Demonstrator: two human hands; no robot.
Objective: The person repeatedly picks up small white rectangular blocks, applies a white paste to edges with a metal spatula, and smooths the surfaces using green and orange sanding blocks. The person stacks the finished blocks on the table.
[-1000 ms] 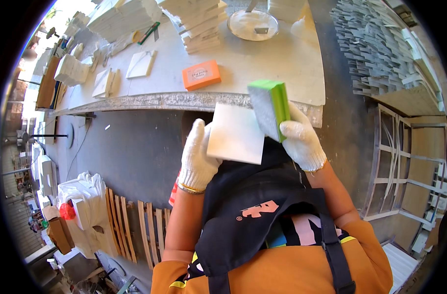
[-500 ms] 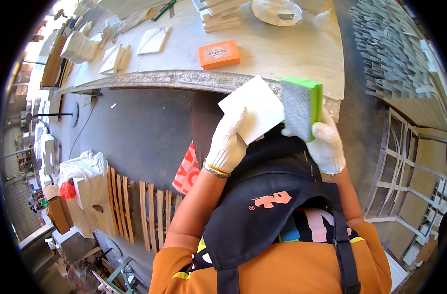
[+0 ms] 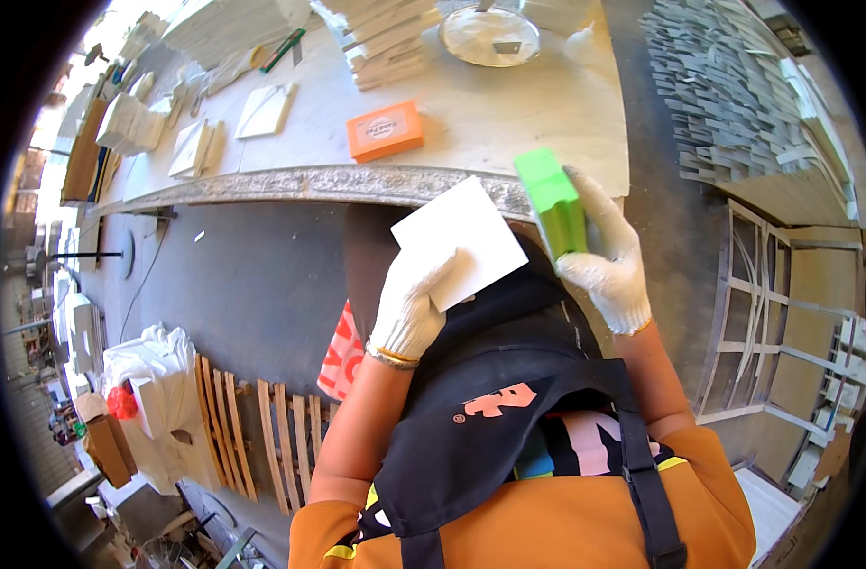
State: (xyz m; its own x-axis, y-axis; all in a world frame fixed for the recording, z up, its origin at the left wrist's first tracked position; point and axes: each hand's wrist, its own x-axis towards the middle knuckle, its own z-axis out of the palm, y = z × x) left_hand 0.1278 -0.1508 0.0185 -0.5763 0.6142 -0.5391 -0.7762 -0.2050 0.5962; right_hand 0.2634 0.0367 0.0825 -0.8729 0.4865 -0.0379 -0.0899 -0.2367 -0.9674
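A white square tile [image 3: 476, 242] is held in my gloved left hand [image 3: 412, 302], tilted over my lap, with the thumb lying across its face. To the right of it, my gloved right hand [image 3: 611, 270] grips a green hand sanding pad [image 3: 552, 197] by its edges, thumb at the near end and fingers along the far right side. The pad's green back and side face me, and its grey abrasive face is mostly turned out of sight. A small gap shows between pad and tile. Both gloves are white knit.
In front stands a stone-topped table [image 3: 300, 156] with a rough edge, bearing an orange box [image 3: 386, 131], pale tiles [image 3: 265, 110], a stack of slabs [image 3: 381, 38] and a round metal dish [image 3: 490, 47]. Grey strips [image 3: 727, 104] are piled at right. Wooden pallets [image 3: 272, 427] lie lower left.
My right hand has turned the sanding pad, so its grey face, plain before, is now mostly hidden and the green back shows. The view has shifted slightly; the left hand keeps the tile.
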